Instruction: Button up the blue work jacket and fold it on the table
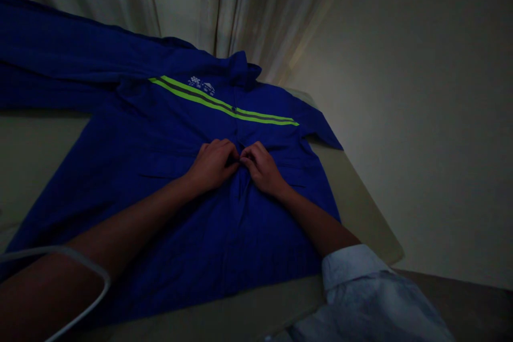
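A dark blue work jacket (180,256) lies spread front side up, with a yellow-green and grey stripe (264,117) across its chest and a white printed logo (202,85) above it. At the middle of the front opening, my left hand (216,163) pinches the jacket's front edge. Fingertip to fingertip with it, my right hand (262,168) pinches the same spot from the other side. The fingers hide what exactly lies between them; a button cannot be made out there. Higher up on the placket, a small dark button (234,110) shows at the stripe.
Under the jacket is a pale greenish table (368,208) with its corner at the right. Light curtains (256,10) hang behind, and a plain wall (433,117) stands to the right. A white cable (96,267) loops over my left forearm. The scene is dim.
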Tool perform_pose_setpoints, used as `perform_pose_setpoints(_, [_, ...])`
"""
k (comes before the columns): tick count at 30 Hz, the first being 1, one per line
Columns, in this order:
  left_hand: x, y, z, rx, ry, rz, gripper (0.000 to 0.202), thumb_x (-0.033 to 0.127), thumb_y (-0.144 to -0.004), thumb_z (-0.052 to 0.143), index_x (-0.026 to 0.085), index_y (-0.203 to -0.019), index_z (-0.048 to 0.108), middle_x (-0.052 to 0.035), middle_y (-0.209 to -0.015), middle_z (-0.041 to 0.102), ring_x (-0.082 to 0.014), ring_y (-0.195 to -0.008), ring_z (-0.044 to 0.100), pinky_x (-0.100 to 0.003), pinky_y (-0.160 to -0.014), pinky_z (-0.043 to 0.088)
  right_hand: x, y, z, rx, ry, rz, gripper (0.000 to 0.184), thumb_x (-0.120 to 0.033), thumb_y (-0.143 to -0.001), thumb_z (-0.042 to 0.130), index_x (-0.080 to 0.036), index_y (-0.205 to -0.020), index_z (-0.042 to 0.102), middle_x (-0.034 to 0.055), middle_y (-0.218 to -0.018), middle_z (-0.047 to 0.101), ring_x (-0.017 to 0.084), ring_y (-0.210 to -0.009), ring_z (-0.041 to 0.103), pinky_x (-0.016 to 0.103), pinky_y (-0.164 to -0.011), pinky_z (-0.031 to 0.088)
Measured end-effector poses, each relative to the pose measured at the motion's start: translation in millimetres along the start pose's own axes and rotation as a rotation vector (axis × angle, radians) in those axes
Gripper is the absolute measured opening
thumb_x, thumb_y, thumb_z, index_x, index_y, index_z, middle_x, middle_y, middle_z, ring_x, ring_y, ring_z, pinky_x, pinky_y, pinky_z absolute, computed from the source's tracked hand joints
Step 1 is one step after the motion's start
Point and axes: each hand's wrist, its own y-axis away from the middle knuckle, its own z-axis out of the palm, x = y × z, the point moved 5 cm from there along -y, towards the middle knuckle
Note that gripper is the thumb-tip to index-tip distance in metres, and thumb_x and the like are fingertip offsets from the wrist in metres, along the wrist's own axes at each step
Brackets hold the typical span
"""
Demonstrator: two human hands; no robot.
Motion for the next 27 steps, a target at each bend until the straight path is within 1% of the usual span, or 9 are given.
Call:
perform_pose_setpoints(4, [-0.3, 2.1, -4.1, 0.056, 0.053, 0.029, 0.015, 0.036, -0.096, 0.069, 0.023, -0.103, 0.066, -0.0037, -0.104, 0.071, -0.0273, -0.099, 0.062, -0.041, -0.081, 0.041, -1.6, -1.7, -2.8, 0.026, -0.020, -0.014, 0.007, -0.026, -0.102, 0.055, -0.023, -0.097, 0.058, 0.0039, -0.095, 0.056, 0.020, -0.086, 0.054, 0.034, -0.083, 0.047])
perform_pose_setpoints(6, [-0.4, 2.8, -4.9, 0.072, 0.067, 0.056, 0.013, 0.035, -0.098, 0.067, 0.024, -0.105, 0.068, -0.0034, -0.108, 0.072, -0.0266, -0.101, 0.062, -0.040, -0.082, 0.040, -2.0, -2.2, -4.0, 0.039, -0.031, -0.020, 0.006, -0.025, -0.101, 0.055, -0.022, -0.097, 0.059, 0.0036, -0.094, 0.055, 0.020, -0.085, 0.054, 0.034, -0.082, 0.046])
perform_pose_setpoints(8, [-0.1, 3.1, -5.2, 0.080, 0.061, 0.073, 0.010, 0.032, -0.099, 0.066, 0.025, -0.102, 0.071, -0.0029, -0.109, 0.073, -0.0256, -0.099, 0.063, -0.040, -0.082, 0.040, -2.4, -2.2, -4.5, 0.044, -0.034, -0.024, 0.006, -0.025, -0.101, 0.055, -0.022, -0.097, 0.059, 0.0034, -0.093, 0.055, 0.020, -0.086, 0.054, 0.034, -0.082, 0.046])
perform_pose_setpoints(11, [4.6, 3.9, -6.4, 0.086, -0.012, 0.109, 0.011, 0.033, -0.099, 0.066, 0.025, -0.097, 0.074, -0.0032, -0.109, 0.076, -0.0260, -0.098, 0.064, -0.041, -0.083, 0.041, -1.7, -1.9, -4.3, 0.045, -0.042, -0.014, 0.007, -0.025, -0.101, 0.055, -0.022, -0.096, 0.059, 0.0034, -0.094, 0.055, 0.020, -0.086, 0.054, 0.034, -0.083, 0.046])
perform_pose_setpoints(14, [12.2, 5.0, -6.9, 0.078, -0.139, 0.146, 0.011, 0.031, -0.099, 0.066, 0.023, -0.097, 0.073, -0.0056, -0.109, 0.076, -0.0298, -0.104, 0.063, -0.044, -0.085, 0.041, 0.4, -1.8, -3.5, 0.038, -0.050, 0.010, 0.007, -0.025, -0.101, 0.056, -0.021, -0.096, 0.060, 0.0037, -0.095, 0.056, 0.020, -0.087, 0.054, 0.034, -0.083, 0.046])
perform_pose_setpoints(17, [12.2, 4.0, -5.3, 0.053, -0.147, 0.094, 0.009, 0.026, -0.099, 0.063, 0.021, -0.103, 0.070, -0.0074, -0.112, 0.074, -0.0310, -0.106, 0.062, -0.044, -0.083, 0.042, 2.2, -1.9, -2.6, 0.030, -0.033, 0.036, 0.007, -0.025, -0.101, 0.056, -0.021, -0.097, 0.061, 0.0043, -0.096, 0.057, 0.020, -0.088, 0.054, 0.034, -0.083, 0.046])
perform_pose_setpoints(19, [6.7, 1.6, -3.2, 0.025, -0.064, 0.017, 0.009, 0.025, -0.097, 0.064, 0.022, -0.104, 0.068, -0.0066, -0.111, 0.072, -0.0298, -0.104, 0.062, -0.042, -0.083, 0.043, 2.4, -1.9, -2.2, 0.023, -0.022, 0.047, 0.006, -0.025, -0.101, 0.056, -0.021, -0.098, 0.060, 0.0045, -0.097, 0.057, 0.020, -0.088, 0.055, 0.034, -0.083, 0.046])
perform_pose_setpoints(22, [-1.8, -2.6, -0.3, -0.014, 0.054, -0.075, 0.010, 0.027, -0.092, 0.070, 0.023, -0.101, 0.068, -0.0043, -0.108, 0.071, -0.0286, -0.104, 0.063, -0.042, -0.086, 0.043, 1.4, -1.4, -2.1, 0.019, -0.019, 0.045, 0.007, -0.025, -0.101, 0.056, -0.021, -0.098, 0.060, 0.0037, -0.097, 0.057, 0.019, -0.088, 0.055, 0.034, -0.084, 0.046])
perform_pose_setpoints(27, [-5.0, -5.1, 0.4, -0.015, 0.089, -0.101, 0.011, 0.024, -0.089, 0.073, 0.023, -0.099, 0.069, -0.0037, -0.107, 0.071, -0.0290, -0.104, 0.063, -0.043, -0.087, 0.043, 2.1, -1.1, -2.7, 0.032, -0.042, 0.044, 0.005, -0.022, -0.101, 0.057, -0.021, -0.097, 0.060, 0.0020, -0.093, 0.056, 0.018, -0.085, 0.054, 0.032, -0.082, 0.046])
